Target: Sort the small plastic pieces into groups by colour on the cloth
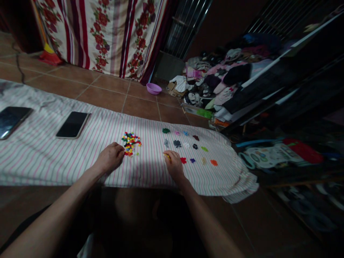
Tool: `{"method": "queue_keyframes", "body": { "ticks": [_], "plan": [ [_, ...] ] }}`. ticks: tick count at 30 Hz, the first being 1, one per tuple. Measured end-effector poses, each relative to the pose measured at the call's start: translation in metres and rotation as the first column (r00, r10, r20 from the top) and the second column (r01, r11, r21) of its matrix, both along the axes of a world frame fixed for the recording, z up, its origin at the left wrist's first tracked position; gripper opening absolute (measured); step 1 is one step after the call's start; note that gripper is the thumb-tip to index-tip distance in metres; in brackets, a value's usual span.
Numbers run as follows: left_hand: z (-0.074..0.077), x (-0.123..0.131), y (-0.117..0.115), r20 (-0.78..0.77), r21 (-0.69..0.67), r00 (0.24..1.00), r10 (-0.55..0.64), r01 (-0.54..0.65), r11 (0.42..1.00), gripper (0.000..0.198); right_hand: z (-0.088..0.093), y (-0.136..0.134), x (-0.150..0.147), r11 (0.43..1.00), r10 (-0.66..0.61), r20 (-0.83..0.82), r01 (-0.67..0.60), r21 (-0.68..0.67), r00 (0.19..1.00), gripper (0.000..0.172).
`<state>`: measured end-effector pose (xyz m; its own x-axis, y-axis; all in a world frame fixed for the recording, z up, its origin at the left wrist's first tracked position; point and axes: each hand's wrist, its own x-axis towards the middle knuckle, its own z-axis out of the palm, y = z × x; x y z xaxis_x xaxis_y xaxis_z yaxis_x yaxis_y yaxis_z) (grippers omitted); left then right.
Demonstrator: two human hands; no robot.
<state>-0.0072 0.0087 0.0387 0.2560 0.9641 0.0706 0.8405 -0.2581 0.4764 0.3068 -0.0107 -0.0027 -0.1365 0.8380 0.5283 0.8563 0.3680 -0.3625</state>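
Note:
My left hand (111, 157) rests at the left edge of a heap of small mixed-colour plastic pieces (130, 140), its fingers curled together; whatever they pinch is hidden. My right hand (174, 164) is closed over yellow pieces (167, 156), which show at its fingertips near the cloth. Beside and beyond it lie little groups sorted by colour: red (183, 160), purple (192, 160), beige (203, 161), orange (214, 162), grey (166, 143), dark grey (177, 143), white (187, 145), black (195, 146), lime (204, 148), dark green (166, 130), pink (177, 133), blue (186, 133) and dark brown (196, 137).
A striped cloth (150, 175) covers the long table. On its left lie a phone (72, 124) and a dark tablet-like device (13, 120). Beyond are a purple basin (154, 89) on the tiles, a floral curtain (113, 32) and piled clothes (215, 77).

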Motion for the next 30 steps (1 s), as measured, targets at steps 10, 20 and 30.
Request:
{"method": "queue_keyframes", "body": {
  "ticks": [10, 20, 30],
  "plan": [
    [-0.002, -0.001, -0.001, 0.024, 0.005, 1.000, -0.016, 0.016, 1.000, 0.034, 0.011, 0.003, -0.002, 1.000, 0.018, -0.010, -0.018, 0.008, 1.000, 0.022],
    [-0.002, -0.002, -0.001, 0.013, -0.023, 1.000, -0.011, 0.011, 1.000, 0.032, 0.017, 0.011, -0.037, 0.992, 0.124, -0.014, -0.123, 0.013, 0.992, 0.023],
    [-0.005, -0.002, -0.001, 0.050, 0.008, 0.998, -0.030, 0.030, 1.000, 0.033, 0.000, 0.027, -0.085, 0.980, 0.174, -0.033, -0.177, -0.096, 0.984, 0.028]
  ]
}}
